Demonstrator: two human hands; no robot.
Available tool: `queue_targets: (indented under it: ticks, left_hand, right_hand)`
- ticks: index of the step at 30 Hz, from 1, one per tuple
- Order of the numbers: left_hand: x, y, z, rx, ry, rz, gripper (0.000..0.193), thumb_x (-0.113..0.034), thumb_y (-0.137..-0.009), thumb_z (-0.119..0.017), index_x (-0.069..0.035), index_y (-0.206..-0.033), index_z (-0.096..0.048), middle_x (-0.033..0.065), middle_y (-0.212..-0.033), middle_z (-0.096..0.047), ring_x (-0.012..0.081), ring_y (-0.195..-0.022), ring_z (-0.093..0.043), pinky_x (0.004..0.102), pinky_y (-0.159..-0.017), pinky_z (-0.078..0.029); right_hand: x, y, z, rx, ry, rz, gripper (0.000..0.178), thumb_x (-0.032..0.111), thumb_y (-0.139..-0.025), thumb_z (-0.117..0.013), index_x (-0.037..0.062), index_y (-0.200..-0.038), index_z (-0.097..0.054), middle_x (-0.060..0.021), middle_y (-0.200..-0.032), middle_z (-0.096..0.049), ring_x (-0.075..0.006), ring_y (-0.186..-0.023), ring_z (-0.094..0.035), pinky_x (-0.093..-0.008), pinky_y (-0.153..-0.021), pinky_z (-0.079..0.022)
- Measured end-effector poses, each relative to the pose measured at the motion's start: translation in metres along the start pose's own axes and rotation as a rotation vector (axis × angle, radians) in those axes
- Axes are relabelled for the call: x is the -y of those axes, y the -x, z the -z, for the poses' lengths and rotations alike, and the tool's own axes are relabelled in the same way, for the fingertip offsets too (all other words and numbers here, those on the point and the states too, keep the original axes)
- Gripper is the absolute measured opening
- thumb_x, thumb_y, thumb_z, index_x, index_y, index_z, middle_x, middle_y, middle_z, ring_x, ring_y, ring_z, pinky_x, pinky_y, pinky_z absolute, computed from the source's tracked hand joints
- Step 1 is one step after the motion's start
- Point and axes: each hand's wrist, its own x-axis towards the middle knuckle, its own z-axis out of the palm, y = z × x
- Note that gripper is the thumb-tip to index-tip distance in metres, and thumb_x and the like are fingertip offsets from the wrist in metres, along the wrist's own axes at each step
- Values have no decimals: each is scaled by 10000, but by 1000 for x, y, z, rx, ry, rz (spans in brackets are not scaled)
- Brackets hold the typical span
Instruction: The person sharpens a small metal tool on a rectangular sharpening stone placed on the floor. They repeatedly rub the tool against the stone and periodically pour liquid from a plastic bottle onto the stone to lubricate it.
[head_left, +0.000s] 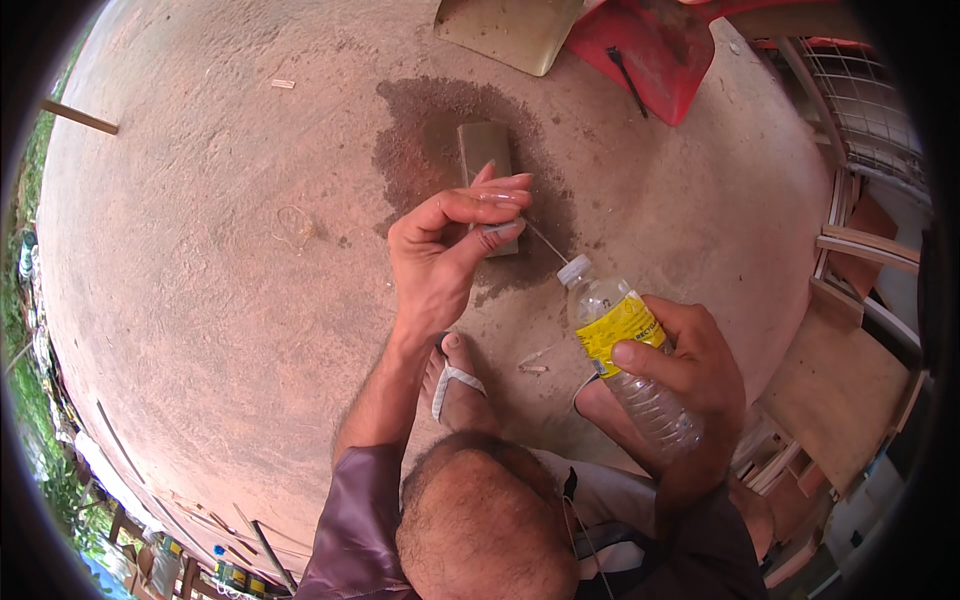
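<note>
My right hand (690, 360) is wrapped round a clear plastic bottle (650, 400) with a yellow label and a white cap, tilted toward my left hand. A thin streak (545, 240), which looks like a jet of water, runs from the cap to my left fingers. My left hand (455, 225) has its thumb pressed against wet fingers; whatever they may hold is hidden. Below that hand, a grey-green rectangular block (484, 148) lies on a dark wet patch (410, 130) of the concrete floor. The hand covers part of the block.
A red dustpan-like scoop (660, 60) with a dark strip on it and a beige panel (505, 35) lie at the far side. Wooden frames and boards (840, 380) stand on the right. My sandalled foot (460, 380) is near the wet patch. Sticks (265, 550) lie at lower left.
</note>
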Motion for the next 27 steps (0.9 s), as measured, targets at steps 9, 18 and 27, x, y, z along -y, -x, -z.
queue_targets:
  ticks: [9,18,27]
  left_hand:
    - [2,2,9,-124,-65,427,468,50,-946,-828,-41,-1388,-705,127,-1251,-789,217,-1063,-796,347,-938,-658]
    - [13,4,12,-137,-20,567,597,64,-941,-818,-93,-1491,-645,122,-1363,-728,229,-1048,-802,340,-890,-667]
    - [13,5,7,-179,-10,554,614,61,-975,-784,-10,-1537,-547,165,-1346,-730,253,-1060,-805,379,-890,-695]
  right_hand:
    - [4,7,3,-23,-18,11,472,389,-919,-811,-32,-1129,-777,-145,-888,-809,-190,-798,-760,-351,-760,-573]
    - [5,16,-2,-64,110,208,468,374,-908,-828,-31,-1134,-764,-125,-862,-785,-161,-797,-726,-350,-752,-553]
    - [-95,-105,3,-635,-143,605,571,202,-1015,-832,13,-1476,-553,-106,-1333,-685,-211,-1231,-666,-372,-1060,-535]
